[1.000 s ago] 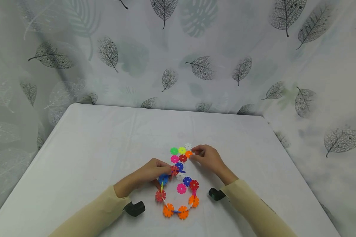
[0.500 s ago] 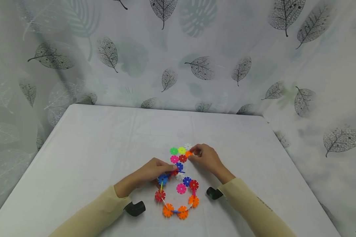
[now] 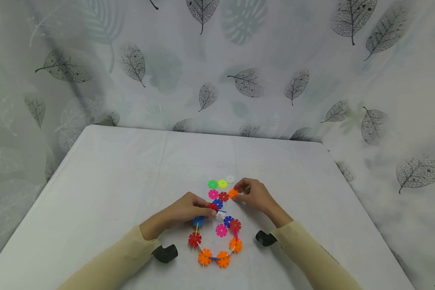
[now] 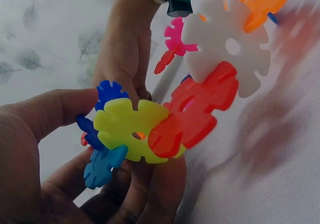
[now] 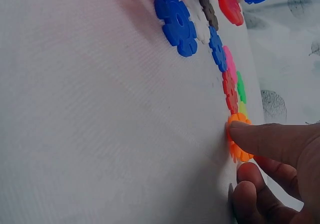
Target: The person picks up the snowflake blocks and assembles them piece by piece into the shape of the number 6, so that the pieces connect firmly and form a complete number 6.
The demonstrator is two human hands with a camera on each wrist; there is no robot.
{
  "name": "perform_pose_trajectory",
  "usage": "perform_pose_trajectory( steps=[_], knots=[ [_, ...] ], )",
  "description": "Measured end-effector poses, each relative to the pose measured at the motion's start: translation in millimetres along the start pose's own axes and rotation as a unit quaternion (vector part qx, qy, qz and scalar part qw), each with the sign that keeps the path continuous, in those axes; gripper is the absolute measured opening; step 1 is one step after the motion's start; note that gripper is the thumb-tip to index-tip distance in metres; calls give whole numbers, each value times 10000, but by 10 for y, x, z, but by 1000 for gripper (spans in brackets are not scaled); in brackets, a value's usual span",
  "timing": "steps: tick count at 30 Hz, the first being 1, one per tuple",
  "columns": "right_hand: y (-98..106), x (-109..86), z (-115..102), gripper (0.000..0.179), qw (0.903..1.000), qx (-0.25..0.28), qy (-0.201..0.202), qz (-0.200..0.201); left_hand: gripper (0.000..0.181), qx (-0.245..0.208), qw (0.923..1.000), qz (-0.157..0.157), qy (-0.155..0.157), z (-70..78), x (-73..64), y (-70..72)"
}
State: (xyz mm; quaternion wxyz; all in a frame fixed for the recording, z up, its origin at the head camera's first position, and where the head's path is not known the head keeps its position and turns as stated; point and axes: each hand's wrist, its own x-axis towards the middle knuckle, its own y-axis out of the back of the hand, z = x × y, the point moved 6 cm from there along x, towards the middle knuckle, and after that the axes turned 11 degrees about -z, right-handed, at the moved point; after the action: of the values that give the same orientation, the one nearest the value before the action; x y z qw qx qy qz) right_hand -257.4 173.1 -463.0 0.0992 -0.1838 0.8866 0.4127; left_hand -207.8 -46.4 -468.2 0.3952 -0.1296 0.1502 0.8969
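Note:
My left hand (image 3: 188, 208) grips one end of a chain of interlocking plastic snowflake discs (image 3: 205, 257), which curves toward me in a loop. Close up in the left wrist view, a yellow disc (image 4: 117, 126) slots into a red disc (image 4: 202, 104), with blue discs by the thumb. In the head view my right hand (image 3: 256, 197) pinches a loose orange snowflake disc (image 3: 233, 193) between thumb and fingers. The thumb lies over that disc's face in the right wrist view, where the fingers partly hide behind it.
Loose discs lie beyond the chain: green (image 3: 212, 184), yellow (image 3: 222, 183), white (image 3: 230, 179), pink (image 3: 213, 194) and red (image 3: 223, 196). Another pink disc (image 3: 221, 230) sits inside the loop. A white cloth covers the table (image 3: 130, 169); a leaf-printed curtain (image 3: 166, 60) hangs behind.
The right hand has drawn the orange disc slightly toward me and right, away from the white disc. The red disc beside it shifted slightly. My left hand's end of the chain has tilted.

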Motion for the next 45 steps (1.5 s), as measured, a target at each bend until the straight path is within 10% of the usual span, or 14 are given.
perform_pose_trajectory(
  steps=[15, 32, 45],
  knots=[
    [13, -118, 82, 19, 9986, 499, 160, -11, 26, 112, 9996, 137, 205, 30, 19, -1],
    [-32, -412, 16, 22, 9738, 1560, 683, -1508, 30, 21, 9995, 190, 264, 30, 19, 0],
    [-109, -435, -35, 22, 9640, 1833, 837, -1734, 35, -215, 9993, 181, 241, -18, 52, 7]
  ],
)
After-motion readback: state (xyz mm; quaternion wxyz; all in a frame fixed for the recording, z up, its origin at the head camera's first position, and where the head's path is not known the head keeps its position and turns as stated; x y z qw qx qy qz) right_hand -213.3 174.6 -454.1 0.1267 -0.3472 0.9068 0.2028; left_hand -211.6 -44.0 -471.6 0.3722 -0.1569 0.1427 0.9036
